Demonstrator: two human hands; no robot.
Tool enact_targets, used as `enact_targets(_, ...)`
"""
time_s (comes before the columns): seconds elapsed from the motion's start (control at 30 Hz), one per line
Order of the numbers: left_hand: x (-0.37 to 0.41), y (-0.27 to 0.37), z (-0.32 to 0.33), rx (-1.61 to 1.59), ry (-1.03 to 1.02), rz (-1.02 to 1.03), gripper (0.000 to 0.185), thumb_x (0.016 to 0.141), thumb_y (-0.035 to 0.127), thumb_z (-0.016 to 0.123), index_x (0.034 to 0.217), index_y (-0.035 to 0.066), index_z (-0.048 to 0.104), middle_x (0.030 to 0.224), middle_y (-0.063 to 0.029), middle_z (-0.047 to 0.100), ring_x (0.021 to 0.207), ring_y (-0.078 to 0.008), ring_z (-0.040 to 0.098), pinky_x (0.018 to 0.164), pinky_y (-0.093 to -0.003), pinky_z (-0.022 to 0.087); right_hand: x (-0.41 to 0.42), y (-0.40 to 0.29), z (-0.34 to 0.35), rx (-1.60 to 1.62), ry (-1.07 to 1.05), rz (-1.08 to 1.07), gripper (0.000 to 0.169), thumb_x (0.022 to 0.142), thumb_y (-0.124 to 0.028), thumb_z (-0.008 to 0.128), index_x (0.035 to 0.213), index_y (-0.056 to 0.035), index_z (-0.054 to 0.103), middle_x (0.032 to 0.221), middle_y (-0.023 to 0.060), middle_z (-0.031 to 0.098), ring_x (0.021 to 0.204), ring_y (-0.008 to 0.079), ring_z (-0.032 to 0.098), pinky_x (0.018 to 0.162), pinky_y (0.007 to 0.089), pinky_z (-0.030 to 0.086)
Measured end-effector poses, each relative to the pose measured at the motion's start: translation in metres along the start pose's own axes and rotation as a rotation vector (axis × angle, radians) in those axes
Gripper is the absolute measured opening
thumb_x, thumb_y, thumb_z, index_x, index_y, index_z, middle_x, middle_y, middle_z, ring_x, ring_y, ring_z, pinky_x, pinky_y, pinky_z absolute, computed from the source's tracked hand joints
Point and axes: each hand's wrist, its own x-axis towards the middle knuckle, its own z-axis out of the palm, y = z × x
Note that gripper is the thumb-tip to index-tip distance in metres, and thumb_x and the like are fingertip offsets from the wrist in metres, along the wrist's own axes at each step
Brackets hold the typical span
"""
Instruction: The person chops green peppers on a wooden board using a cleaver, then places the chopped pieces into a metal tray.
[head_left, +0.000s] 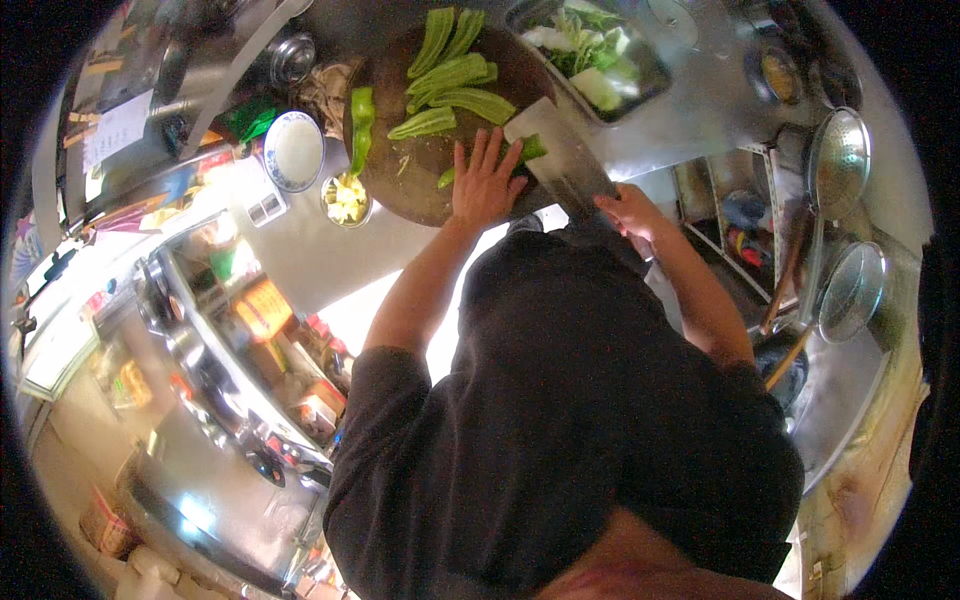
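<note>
My right hand (634, 214) is closed round the handle of a wide cleaver (559, 154), whose blade lies over the right part of a round chopping board (405, 187). My left hand (486, 176) rests with fingers spread at the board's near side, left of the blade. A green vegetable piece (534, 148) shows at the blade, partly hidden. Another bit of green shows just left of my left hand. Several ridged green gourd pieces (450, 79) lie farther back on the board. One long green piece (362, 129) lies at its left edge.
A metal tray of leafy greens (651, 91) stands behind the board on the right. To the left are a blue-rimmed plate (294, 152), a small bowl of yellowish pieces (346, 201) and a brown cloth (322, 94). A perforated strainer (840, 161) is at the far right.
</note>
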Motion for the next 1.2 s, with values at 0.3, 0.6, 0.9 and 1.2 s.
enact_targets(0.3, -0.022, -0.010, 0.001, -0.127, 0.216, -0.168, 0.074, 0.090, 0.046, 0.063, 0.150, 0.010, 0.038, 0.160, -0.0266, 0.021, 0.149, -0.0455, 0.016, 0.119, -0.0613, 0.013, 0.009, -0.024, 0.037, -0.017, 0.105, 0.028, 0.031, 0.095, -0.033, 0.066, 0.098, -0.0027, 0.061, 0.064, 0.0007, 0.051, 0.052, 0.0115, 0.046, 0.047, 0.0297, 0.037)
enact_targets(0.6, -0.071, -0.026, 0.018, -0.238, 0.047, -0.195, 0.087, 0.093, 0.038, 0.061, 0.151, -0.011, 0.019, 0.159, -0.0331, 0.014, 0.149, -0.0487, 0.013, 0.121, -0.0565, 0.013, -0.012, -0.030, 0.033, 0.021, 0.153, 0.059, 0.029, 0.095, -0.032, 0.067, 0.102, -0.0051, 0.061, 0.062, -0.0019, 0.047, 0.051, 0.0088, 0.044, 0.046, 0.0275, 0.036)
enact_targets(0.9, -0.073, -0.026, 0.020, -0.244, 0.062, -0.226, 0.088, 0.093, 0.043, 0.060, 0.151, -0.009, 0.020, 0.160, -0.0317, 0.014, 0.149, -0.0461, 0.014, 0.121, -0.0551, 0.012, -0.008, -0.027, 0.035, -0.038, 0.135, 0.023, 0.034, 0.094, -0.037, 0.067, 0.092, -0.0057, 0.056, 0.059, -0.0024, 0.046, 0.048, 0.0089, 0.044, 0.044, 0.0263, 0.037)
enact_targets(1.2, -0.074, -0.028, 0.024, -0.250, 0.073, -0.218, 0.089, 0.093, 0.045, 0.059, 0.152, -0.009, 0.019, 0.161, -0.0305, 0.012, 0.150, -0.0452, 0.010, 0.122, -0.0542, 0.010, 0.025, -0.017, 0.047, -0.173, 0.075, 0.044, 0.036, 0.093, -0.036, 0.067, 0.096, -0.0003, 0.061, 0.064, 0.0040, 0.055, 0.050, 0.0143, 0.050, 0.046, 0.0332, 0.042)
